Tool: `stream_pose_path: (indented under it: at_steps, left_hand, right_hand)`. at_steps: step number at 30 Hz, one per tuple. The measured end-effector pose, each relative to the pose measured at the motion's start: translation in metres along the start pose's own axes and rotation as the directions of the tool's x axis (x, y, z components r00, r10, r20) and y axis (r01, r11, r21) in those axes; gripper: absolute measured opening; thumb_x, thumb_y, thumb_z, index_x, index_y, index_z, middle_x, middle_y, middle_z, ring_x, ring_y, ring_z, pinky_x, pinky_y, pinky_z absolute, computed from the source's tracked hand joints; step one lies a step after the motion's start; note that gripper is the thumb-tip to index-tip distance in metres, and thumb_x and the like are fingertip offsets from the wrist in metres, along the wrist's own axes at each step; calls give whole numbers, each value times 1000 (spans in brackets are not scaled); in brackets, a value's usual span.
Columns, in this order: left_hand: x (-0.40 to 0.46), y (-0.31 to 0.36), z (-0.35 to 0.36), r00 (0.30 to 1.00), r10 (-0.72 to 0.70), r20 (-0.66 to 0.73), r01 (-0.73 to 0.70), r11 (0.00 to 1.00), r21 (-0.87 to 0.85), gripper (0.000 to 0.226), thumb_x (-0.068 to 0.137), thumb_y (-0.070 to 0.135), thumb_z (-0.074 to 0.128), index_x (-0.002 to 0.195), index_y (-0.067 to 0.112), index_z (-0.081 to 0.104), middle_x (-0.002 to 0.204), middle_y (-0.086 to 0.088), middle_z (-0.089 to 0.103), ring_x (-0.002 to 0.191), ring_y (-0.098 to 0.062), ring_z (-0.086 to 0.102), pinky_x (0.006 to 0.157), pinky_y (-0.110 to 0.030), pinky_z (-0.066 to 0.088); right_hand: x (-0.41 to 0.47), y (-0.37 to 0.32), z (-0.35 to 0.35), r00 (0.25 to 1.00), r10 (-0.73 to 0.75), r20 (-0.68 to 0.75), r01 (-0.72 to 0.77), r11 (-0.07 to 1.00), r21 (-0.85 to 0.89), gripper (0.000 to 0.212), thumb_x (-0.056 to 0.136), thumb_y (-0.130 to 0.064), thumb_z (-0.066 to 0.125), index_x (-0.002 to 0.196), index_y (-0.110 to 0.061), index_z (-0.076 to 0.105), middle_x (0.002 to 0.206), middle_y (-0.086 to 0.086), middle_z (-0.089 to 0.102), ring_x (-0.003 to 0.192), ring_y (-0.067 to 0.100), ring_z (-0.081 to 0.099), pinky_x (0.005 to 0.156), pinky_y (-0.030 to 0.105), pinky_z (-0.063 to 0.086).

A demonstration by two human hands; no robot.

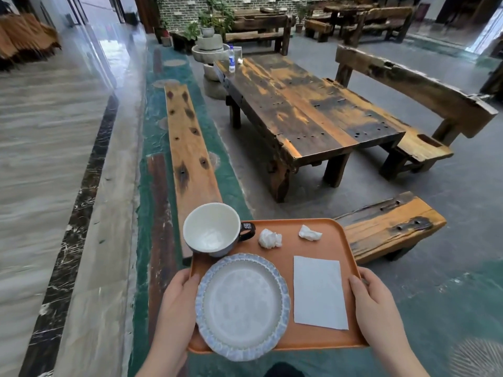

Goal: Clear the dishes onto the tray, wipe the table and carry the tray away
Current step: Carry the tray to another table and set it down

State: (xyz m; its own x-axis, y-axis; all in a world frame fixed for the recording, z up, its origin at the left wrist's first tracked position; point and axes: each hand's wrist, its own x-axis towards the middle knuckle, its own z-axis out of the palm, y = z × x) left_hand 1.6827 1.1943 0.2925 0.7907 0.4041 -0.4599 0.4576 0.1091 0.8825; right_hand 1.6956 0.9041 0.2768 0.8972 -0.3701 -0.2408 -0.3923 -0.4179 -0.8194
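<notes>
Tray: orange tray (321,333) is held level in the air in front of the person, well apart from the wooden worktop (304,110) ahead.
Left hand: left hand (177,303) grips the tray's left rim, fingers curled under the edge and thumb lying on top, touching the plate's rim.
Right hand: right hand (375,303) grips the right rim the same way, thumb on top, fingers hidden beneath.
Load: white cup (212,229) with a dark handle stands at the far left corner, overhanging the rim; blue-edged plate (242,306) lies near the left hand, its near edge reaching past the tray's front rim; flat napkin (318,292) lies right of the plate; two crumpled tissues (269,238) sit near the far edge.
Worktop: a water bottle (232,59) stands at its far end.
Stage: dishes are loaded, so carrying away looks like the step in hand.
Handling: tray is stiff and probably smooth, so ceramics may slide; cup and plate are breakable and weight the left side; paper is light and could blow off.
Hold: both side rims, kept level, seem the safest grip.
</notes>
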Motion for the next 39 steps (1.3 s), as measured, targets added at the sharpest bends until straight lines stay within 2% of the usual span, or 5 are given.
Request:
stream_pose_path:
  at_steps: [4, 11, 19, 33, 39]
  left_hand:
    - [65, 25, 32, 1000, -23, 8, 23, 1000, 0, 17, 103, 33, 57, 105, 23, 70, 95, -5, 78, 88, -27, 76, 69, -40, 58]
    - [193, 86, 115, 1000, 18, -5, -18, 1000, 25, 19, 106, 27, 52, 105, 19, 69, 95, -8, 77, 89, -28, 74, 75, -45, 60]
    - [310, 168, 212, 1000, 16, -24, -16, 1000, 19, 21, 108, 26, 48, 103, 22, 67, 97, -3, 74, 85, -19, 71, 64, -32, 52]
    - [474, 248, 306, 1000, -3, 20, 1, 995, 99, 22, 106, 31, 52, 105, 18, 70, 90, -4, 78, 88, -27, 74, 67, -36, 55]
    - [575, 296, 331, 999, -13, 48, 7, 992, 126, 20, 106, 26, 52, 98, 15, 68, 90, -7, 74, 91, -31, 72, 70, -37, 55]
  right_hand:
    - [70, -26, 20, 1000, -16, 8, 16, 1000, 11, 18, 104, -30, 42, 106, -34, 60, 99, -14, 68, 93, 10, 63, 86, 44, 52]
    - [230, -67, 50, 998, -64, 18, 64, 998, 25, 18, 104, -25, 42, 108, -28, 59, 99, -13, 65, 90, 1, 57, 68, 29, 39]
    - [389, -125, 60, 998, -48, 36, 46, 998, 43, 22, 105, -24, 40, 101, -24, 62, 88, -2, 69, 84, 17, 63, 72, 37, 49]
    - [570, -188, 93, 1000, 18, -18, -19, 999, -40, 19, 105, -31, 39, 100, -32, 57, 87, -7, 67, 80, 13, 64, 71, 38, 54]
    - [652, -234, 130, 998, 35, -47, -38, 998, -51, 16, 106, -30, 39, 108, -29, 55, 93, -17, 62, 85, 5, 59, 66, 27, 45]
